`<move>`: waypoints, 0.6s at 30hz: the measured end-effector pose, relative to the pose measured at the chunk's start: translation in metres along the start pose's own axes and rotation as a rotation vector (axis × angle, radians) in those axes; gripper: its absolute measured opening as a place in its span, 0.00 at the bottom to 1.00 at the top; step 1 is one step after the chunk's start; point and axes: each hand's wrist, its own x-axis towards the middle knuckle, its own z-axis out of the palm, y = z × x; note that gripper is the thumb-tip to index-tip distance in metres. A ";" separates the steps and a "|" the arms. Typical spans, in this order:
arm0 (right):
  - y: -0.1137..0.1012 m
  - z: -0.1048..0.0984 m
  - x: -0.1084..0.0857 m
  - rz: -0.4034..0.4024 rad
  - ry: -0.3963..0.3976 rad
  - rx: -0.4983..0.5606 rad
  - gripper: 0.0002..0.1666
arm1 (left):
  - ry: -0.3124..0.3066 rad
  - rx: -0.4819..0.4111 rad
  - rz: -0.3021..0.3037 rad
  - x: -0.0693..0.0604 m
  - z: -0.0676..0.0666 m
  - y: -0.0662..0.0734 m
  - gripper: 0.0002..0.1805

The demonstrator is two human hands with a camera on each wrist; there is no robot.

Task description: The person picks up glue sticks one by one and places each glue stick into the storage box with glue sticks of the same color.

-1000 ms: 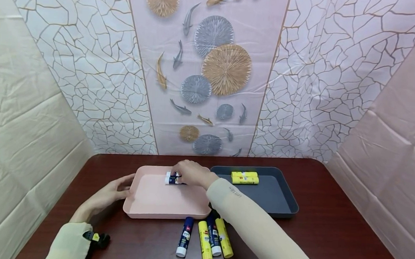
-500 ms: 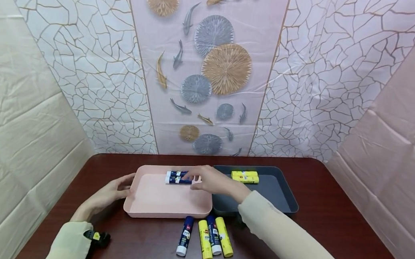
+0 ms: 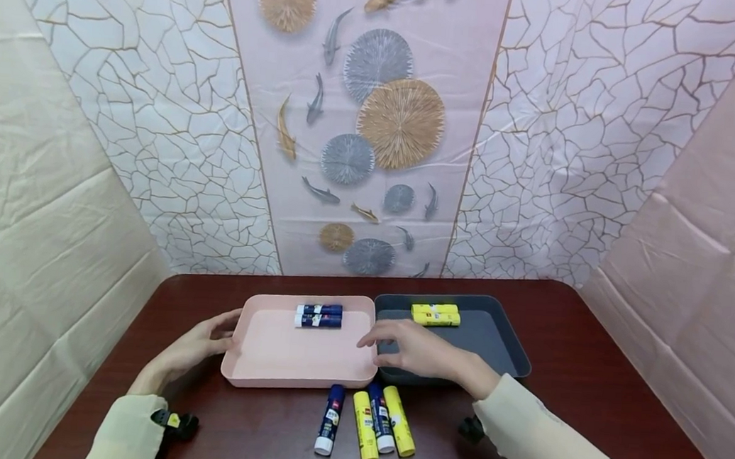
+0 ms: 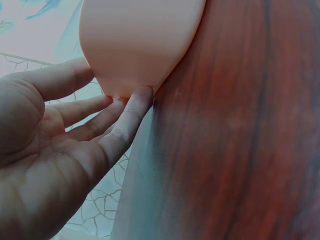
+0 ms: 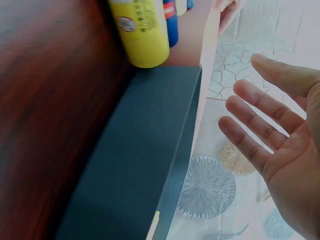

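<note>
My left hand (image 3: 196,345) touches the left end of a pink tray (image 3: 288,355) with fairly straight fingers; the left wrist view shows its fingertips against the outer wall. Two blue glue sticks (image 3: 319,321) with white ends lie side by side in that tray. My right hand (image 3: 423,348) hovers palm-down, holding nothing, over the left part of a dark grey tray (image 3: 487,344), fingertips reaching past the pink tray's right rim. Toward the back of the grey tray are two yellow glue sticks (image 3: 436,319). In the right wrist view the right fingers (image 5: 250,142) are spread loosely.
Before the trays, on the dark red table (image 3: 251,427), lie a blue glue stick (image 3: 331,419), a yellow one (image 3: 364,428), another blue one (image 3: 381,419) and another yellow one (image 3: 400,420). A patterned cloth (image 3: 373,152) hangs behind the table.
My right hand has let go of the blue glue stick in the pink tray and moved right and toward me, over the grey tray. The left hand stays at the pink tray.
</note>
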 end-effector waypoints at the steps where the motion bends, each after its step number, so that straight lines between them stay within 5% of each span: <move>1: 0.000 0.001 -0.004 -0.002 -0.004 0.000 0.19 | -0.001 0.002 -0.001 0.000 0.000 0.000 0.42; 18: 0.004 0.017 -0.062 -0.106 -0.091 0.108 0.20 | 0.009 0.018 -0.001 0.000 0.002 0.000 0.41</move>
